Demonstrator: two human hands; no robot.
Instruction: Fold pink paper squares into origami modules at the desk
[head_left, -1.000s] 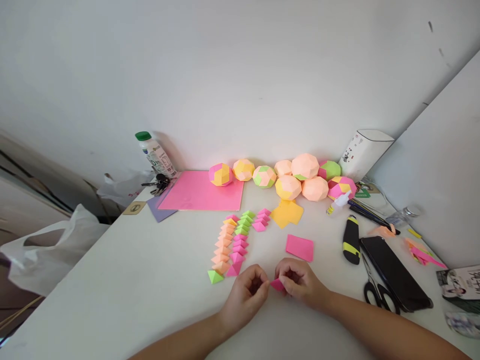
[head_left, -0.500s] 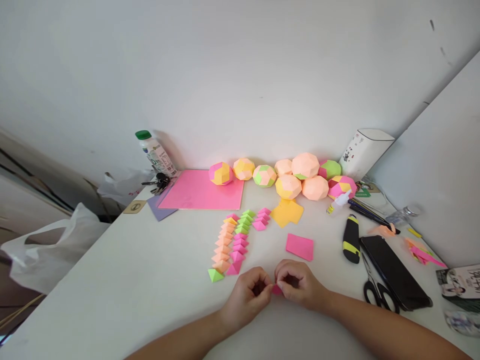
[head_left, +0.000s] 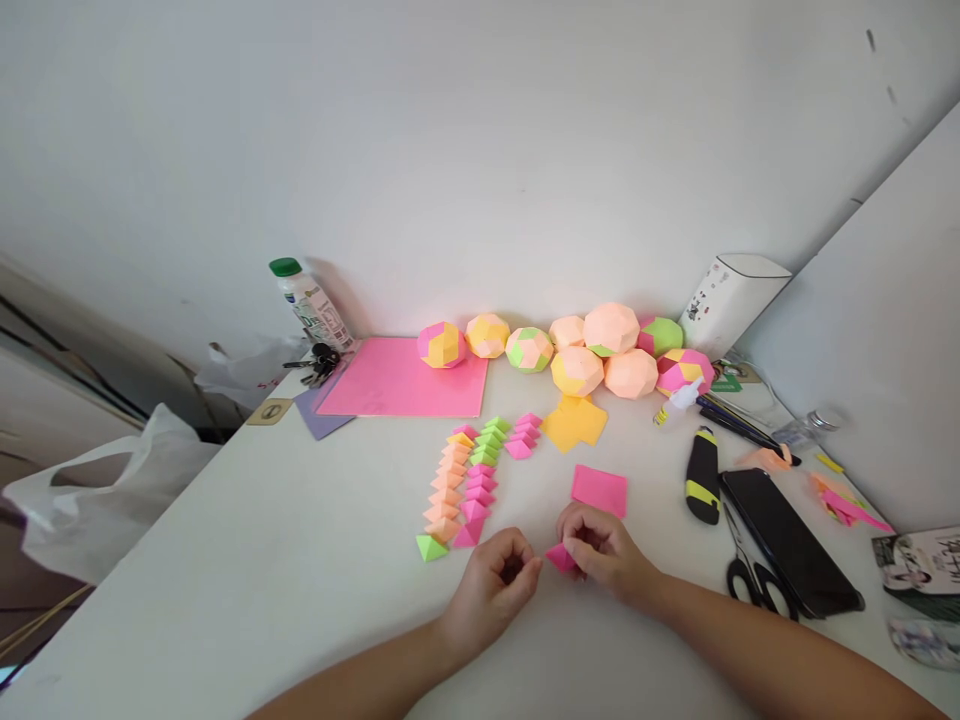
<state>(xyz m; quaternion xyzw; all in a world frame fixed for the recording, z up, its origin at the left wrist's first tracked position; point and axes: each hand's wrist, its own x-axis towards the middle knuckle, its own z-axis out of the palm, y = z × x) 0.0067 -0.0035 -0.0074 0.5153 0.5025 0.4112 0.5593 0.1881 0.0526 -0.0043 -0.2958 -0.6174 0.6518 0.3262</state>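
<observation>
Person's R hand (head_left: 602, 553) pinching pink pc (head_left: 560, 557), L hand (head_left: 489, 592) fingertips together; folded rows (head_left: 478, 488) look done, flat pink paper (head_left: 600, 488) prob left.

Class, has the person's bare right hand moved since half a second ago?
Yes: the bare right hand has moved slightly forward and rightward, now hiding part of the near edge of the flat pink paper rectangle.

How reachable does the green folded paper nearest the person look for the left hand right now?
Probably yes: nothing shows between the left hand and the green folded paper. That hand seems empty, while the right hand pinches the small pink paper.
</observation>
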